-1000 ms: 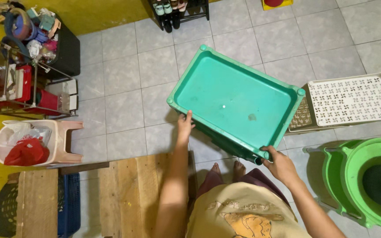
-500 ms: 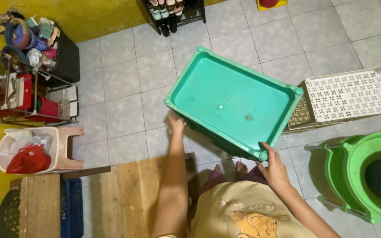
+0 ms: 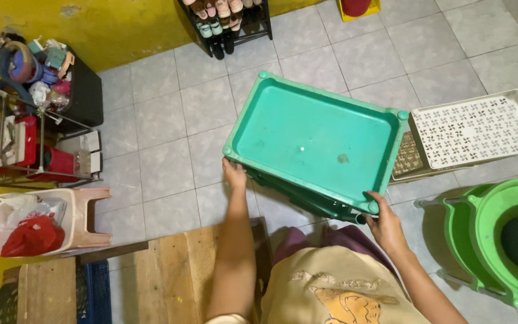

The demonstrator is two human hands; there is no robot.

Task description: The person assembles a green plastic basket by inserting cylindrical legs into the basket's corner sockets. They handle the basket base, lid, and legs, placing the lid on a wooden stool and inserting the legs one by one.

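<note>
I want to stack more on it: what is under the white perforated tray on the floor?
Under the white perforated tray lies another tray, brownish with a lattice bottom, showing only at its left end. The rest of it, and anything below it, is covered.

A home's tiled utility corner: shoe rack (image 3: 226, 21) by a yellow wall, cluttered shelf (image 3: 31, 138), green buckets (image 3: 499, 240).

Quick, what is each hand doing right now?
Left hand: closed on the green tray, near corner.
Right hand: closed on the tray's other near corner.

Grey tiled floor (image 3: 169, 162), white perforated tray (image 3: 475, 129), green basin (image 3: 499, 240), pink stool (image 3: 82, 219), perhaps plastic, shoe rack (image 3: 226, 21)
</note>
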